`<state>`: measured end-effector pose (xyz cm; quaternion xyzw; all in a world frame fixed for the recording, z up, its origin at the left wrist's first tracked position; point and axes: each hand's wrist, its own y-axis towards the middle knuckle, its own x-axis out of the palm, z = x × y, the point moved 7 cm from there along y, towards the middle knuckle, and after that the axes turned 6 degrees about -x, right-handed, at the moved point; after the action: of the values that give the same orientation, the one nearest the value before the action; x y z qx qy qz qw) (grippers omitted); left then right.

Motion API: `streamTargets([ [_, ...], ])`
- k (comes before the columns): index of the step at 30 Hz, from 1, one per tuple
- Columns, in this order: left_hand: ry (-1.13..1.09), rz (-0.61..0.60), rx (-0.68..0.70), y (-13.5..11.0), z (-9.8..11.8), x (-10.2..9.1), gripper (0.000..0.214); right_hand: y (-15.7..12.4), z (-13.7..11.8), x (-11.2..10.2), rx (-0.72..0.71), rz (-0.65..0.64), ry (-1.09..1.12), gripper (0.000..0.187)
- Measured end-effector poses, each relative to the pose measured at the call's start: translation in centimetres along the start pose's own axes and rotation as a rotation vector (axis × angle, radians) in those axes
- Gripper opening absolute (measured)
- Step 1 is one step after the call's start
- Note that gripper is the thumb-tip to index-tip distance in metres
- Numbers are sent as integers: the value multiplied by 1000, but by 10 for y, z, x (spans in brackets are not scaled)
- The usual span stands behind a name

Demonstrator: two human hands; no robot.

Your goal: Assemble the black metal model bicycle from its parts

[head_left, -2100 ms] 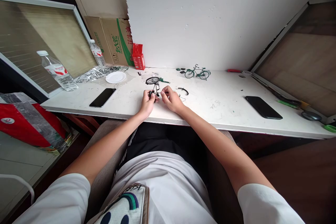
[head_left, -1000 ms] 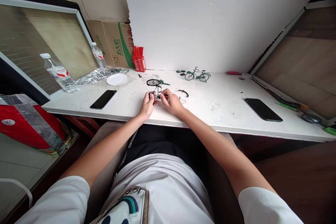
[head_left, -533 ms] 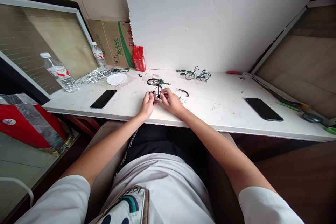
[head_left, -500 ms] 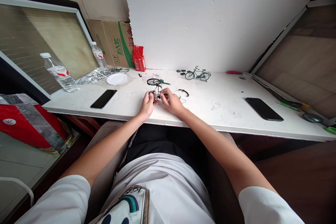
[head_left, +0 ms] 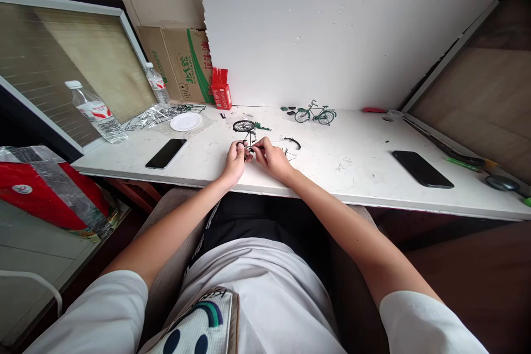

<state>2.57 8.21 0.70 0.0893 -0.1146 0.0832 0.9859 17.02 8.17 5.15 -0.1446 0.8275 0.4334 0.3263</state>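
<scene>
A partly built black model bicycle [head_left: 245, 131] stands on the white table [head_left: 340, 177], its wheel at the far end and a green part beside it. My left hand [head_left: 234, 162] is pinched shut on the near end of its frame. My right hand [head_left: 271, 158] is pinched on a thin piece at the same spot, thumb and forefinger almost meeting the left hand's. A finished green model bicycle [head_left: 314, 114] stands at the back by the wall. A curved black mudguard piece [head_left: 293, 141] lies just right of my hands.
A black phone [head_left: 166, 153] lies to the left, another black phone [head_left: 422, 168] to the right. A white lid [head_left: 186, 121], plastic sprues, two water bottles [head_left: 98, 113], a red carton [head_left: 222, 89] and a cardboard box sit at the back left. Tools lie at the far right.
My hands stay together on the small frame, with only slight finger movement. The view has shifted a little; nothing on the table has moved.
</scene>
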Motion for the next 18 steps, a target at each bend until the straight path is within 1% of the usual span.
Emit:
streamTargets([
  [4, 8, 12, 2, 2, -3, -2, 26, 0, -2, 0, -6, -15, -6, 22],
  [9, 16, 6, 6, 3, -6, -3, 25, 0, -1, -1, -40, 2, 2, 20],
  [15, 44, -1, 24, 3, -6, -4, 27, 0, 0, -3, -13, 10, 34, 23],
  [18, 61, -9, 19, 3, -6, -4, 30, 0, -3, -3, 9, -15, 32, 25],
])
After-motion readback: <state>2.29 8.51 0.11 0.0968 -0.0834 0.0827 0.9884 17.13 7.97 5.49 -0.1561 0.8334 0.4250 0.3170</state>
